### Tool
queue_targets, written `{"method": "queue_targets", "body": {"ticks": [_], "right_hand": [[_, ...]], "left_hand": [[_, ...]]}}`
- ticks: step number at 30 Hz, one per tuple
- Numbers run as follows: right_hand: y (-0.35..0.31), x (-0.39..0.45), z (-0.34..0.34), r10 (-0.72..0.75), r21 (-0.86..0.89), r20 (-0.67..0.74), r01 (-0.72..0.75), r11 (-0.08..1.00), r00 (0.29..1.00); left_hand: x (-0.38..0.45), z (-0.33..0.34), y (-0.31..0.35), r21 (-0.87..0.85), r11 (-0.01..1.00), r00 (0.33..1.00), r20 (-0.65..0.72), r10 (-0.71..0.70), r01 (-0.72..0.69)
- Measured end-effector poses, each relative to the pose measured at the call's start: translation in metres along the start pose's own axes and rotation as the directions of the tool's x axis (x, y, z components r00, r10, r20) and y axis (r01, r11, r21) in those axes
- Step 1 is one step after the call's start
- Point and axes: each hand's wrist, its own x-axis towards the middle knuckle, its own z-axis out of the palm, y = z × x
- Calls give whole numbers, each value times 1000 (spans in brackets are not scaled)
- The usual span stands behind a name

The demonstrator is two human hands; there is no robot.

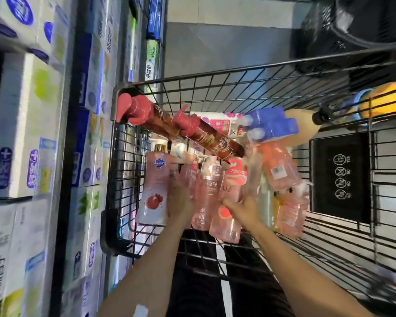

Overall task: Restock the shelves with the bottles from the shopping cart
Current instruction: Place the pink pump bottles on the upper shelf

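A black wire shopping cart [215, 85] holds several bottles. Two dark red pump bottles [206, 136] lie slanted on top at the back. Pink bottles stand or lie in the middle, among them a tall one with a pomegranate label [152, 191] at the left. My left hand [181, 197] reaches in and grips a pale pink bottle [185, 172] beside it. My right hand [245, 208] grips a pink bottle with a red-and-pink label [233, 181]. An orange bottle [279, 165] and a blue-capped pack [270, 124] lie at the right.
Shelves [69, 133] stacked with white, blue and green boxes run along the left, close to the cart's side. A black child-seat flap with white icons [340, 177] closes the cart's right end. Grey floor lies beyond the cart; a yellow object [384, 99] sits at far right.
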Motion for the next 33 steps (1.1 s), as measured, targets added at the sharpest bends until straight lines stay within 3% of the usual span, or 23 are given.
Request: {"method": "queue_targets", "body": {"ticks": [3,6,9,13,16,20,27,33], "right_hand": [[-4,-7,-22,-49,199,111,26,980,993],[-11,-15,-38,-76,238,212,24,971,974],[-23,-25,-53,-74,139,292,34,990,954],[-36,-34,-70,-146,206,394,68,976,908],[-50,-45,-74,-203,188,459,129,974,865],[-66,-62,-80,-330,315,505,185,931,798],[-82,-120,-81,-455,297,644,347,890,615],[-77,-193,-57,-433,221,803,470,854,409]], "left_hand": [[0,-18,-6,-268,962,991,134,-14,50],[-19,-43,-3,-639,762,977,210,45,103],[-42,-63,1,-779,599,952,293,89,184],[-69,-79,12,-873,398,937,340,82,282],[-92,-84,21,-894,398,960,263,92,206],[-128,-89,28,-943,329,985,99,144,46],[-230,-85,5,-992,-27,990,-126,66,-125],[-322,-72,-39,-918,-211,937,-305,-168,-337]]}}
